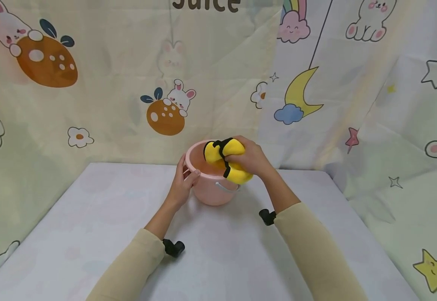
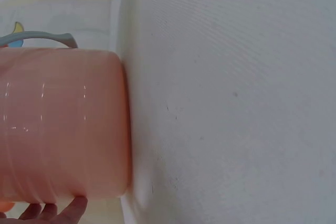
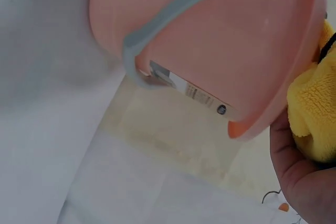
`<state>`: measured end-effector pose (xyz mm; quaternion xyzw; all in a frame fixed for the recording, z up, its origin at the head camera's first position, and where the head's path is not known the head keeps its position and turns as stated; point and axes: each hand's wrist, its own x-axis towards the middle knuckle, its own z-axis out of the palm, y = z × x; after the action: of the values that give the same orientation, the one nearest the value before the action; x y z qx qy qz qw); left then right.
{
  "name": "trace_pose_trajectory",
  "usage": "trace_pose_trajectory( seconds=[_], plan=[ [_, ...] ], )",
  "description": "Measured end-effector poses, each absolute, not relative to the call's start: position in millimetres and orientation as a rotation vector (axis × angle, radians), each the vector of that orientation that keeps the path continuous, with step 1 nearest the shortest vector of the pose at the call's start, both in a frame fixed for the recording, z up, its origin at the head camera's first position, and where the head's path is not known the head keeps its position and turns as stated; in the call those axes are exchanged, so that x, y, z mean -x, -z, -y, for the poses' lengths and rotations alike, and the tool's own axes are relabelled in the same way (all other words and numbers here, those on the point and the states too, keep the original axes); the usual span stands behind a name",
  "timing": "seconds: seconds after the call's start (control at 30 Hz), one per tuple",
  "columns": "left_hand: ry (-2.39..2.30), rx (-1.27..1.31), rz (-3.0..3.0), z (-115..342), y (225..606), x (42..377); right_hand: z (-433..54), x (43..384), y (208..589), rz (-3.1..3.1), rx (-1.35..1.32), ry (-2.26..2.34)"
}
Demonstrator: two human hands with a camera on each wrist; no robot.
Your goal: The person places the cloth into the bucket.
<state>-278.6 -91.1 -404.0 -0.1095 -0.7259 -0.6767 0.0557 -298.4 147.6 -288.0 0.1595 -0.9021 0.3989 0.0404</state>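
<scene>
A pink plastic bucket (image 1: 208, 193) stands upright on the white-covered table. My left hand (image 1: 180, 184) holds its left side near the rim, thumb on the near side; the left wrist view shows the fingertips (image 2: 76, 207) against the bucket wall. Over the right part of the rim, my right hand (image 1: 252, 158) grips a bunched yellow cloth (image 1: 237, 173) with black edging. One part of the cloth hangs over the bucket's opening, another outside the rim. In the right wrist view the fluffy cloth (image 3: 315, 108) bulges from the hand, close beside the rim.
A grey handle (image 3: 173, 17) hangs down the bucket's outer side, near a printed label (image 3: 194, 94). The table (image 1: 218, 259) ends just behind the bucket, where a patterned fabric backdrop (image 1: 109, 96) rises. Black wrist cameras (image 1: 174, 248) sit at both sleeves.
</scene>
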Motion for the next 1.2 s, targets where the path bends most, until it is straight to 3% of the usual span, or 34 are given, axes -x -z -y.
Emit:
trace_pose_trajectory(
  seconds=[0.73,1.2],
  plan=[
    [2.102,0.305,2.206,92.0,405.9,277.6,-118.2,329.6,302.5,2.854,-0.456,-1.187],
    [2.105,0.3,2.204,89.2,400.8,276.8,-106.9,339.5,311.1,2.914,-0.395,-0.915]
  ],
)
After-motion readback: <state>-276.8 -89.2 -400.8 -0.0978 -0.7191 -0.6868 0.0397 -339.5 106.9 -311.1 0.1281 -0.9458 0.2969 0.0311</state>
